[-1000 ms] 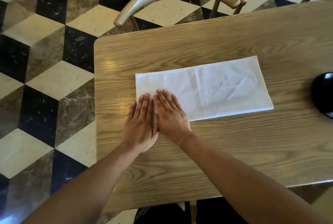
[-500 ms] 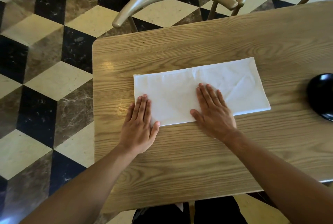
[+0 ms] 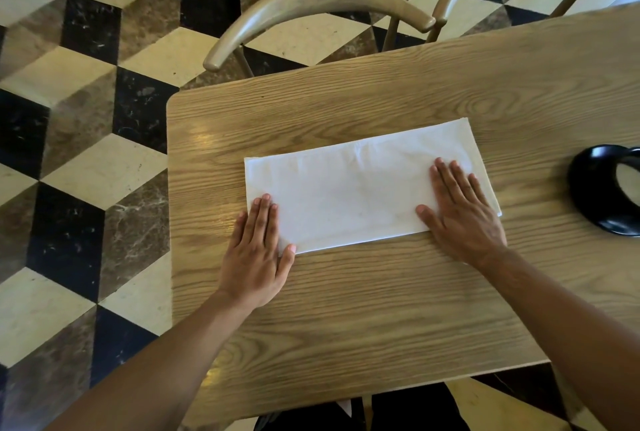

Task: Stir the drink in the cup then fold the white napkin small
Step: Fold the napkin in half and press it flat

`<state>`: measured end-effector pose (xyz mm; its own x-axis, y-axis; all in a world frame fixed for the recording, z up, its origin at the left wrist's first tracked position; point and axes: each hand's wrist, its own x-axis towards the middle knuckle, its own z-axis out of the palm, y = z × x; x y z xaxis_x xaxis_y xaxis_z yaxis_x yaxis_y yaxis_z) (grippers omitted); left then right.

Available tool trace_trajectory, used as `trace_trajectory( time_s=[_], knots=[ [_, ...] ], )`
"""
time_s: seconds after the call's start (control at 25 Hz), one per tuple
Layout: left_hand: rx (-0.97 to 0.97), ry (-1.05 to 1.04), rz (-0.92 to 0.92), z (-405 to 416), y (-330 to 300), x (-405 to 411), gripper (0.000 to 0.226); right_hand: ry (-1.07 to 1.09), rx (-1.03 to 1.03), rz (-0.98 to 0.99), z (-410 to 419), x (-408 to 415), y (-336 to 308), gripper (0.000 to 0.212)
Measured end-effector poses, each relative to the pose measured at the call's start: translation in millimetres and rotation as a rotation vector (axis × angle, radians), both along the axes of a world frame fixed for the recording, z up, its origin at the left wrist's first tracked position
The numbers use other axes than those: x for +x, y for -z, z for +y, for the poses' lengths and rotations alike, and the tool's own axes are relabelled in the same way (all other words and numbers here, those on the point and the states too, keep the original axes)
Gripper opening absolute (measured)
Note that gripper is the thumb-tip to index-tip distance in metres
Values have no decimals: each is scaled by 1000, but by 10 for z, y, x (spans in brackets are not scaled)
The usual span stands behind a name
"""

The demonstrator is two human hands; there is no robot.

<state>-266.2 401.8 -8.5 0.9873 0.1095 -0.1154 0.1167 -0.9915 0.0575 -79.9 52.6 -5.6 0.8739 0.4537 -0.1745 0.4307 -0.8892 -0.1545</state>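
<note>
The white napkin [image 3: 349,193] lies on the wooden table [image 3: 346,319] as a long folded rectangle, running left to right. My left hand [image 3: 258,250] rests flat with its fingers on the napkin's near left corner. My right hand [image 3: 462,212] presses flat on the napkin's right end, fingers together. Neither hand grips anything. A black cup [image 3: 607,190] with a pale drink inside stands at the right edge of the view, partly cut off.
Two curved wooden chair backs [image 3: 311,2] stand beyond the table's far edge. The floor to the left is patterned in black, cream and brown tiles [image 3: 86,153]. The table's left edge runs just left of my left hand.
My right hand has slid rightwards along the napkin from beside my left hand to the right end. My left hand has stayed on the left corner.
</note>
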Motion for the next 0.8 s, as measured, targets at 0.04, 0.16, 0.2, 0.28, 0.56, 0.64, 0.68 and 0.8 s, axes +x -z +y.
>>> trace_trajectory(
  time_s=[0.04, 0.16, 0.2, 0.28, 0.56, 0.64, 0.68, 0.8],
  knots=[
    [3, -2, 2, -1, -2, 3, 79, -6, 4, 1, 0, -1, -2, 79],
    [-4, -2, 14, -1, -8, 10, 79, -10, 24, -3, 3, 1, -1, 77],
    [-5, -1, 19, -2, -10, 11, 79, -2, 28, -2, -3, 7, 5, 77],
    [-8, -5, 32, 2, -17, 11, 79, 32, 23, 10, -39, 22, 10, 76],
    [-44, -14, 109, 6, -85, 22, 80, 90, 105, 75, -102, 51, -45, 73],
    [-52, -62, 109, -33, -163, 57, 77, 225, 268, 67, -73, 27, -124, 64],
    [-54, -104, 91, -81, -221, 97, 74, 314, 342, 30, -61, 11, -176, 56],
    [-57, -180, 10, -316, -395, 305, 58, 571, 385, -44, -50, -55, -365, 46]
  ],
)
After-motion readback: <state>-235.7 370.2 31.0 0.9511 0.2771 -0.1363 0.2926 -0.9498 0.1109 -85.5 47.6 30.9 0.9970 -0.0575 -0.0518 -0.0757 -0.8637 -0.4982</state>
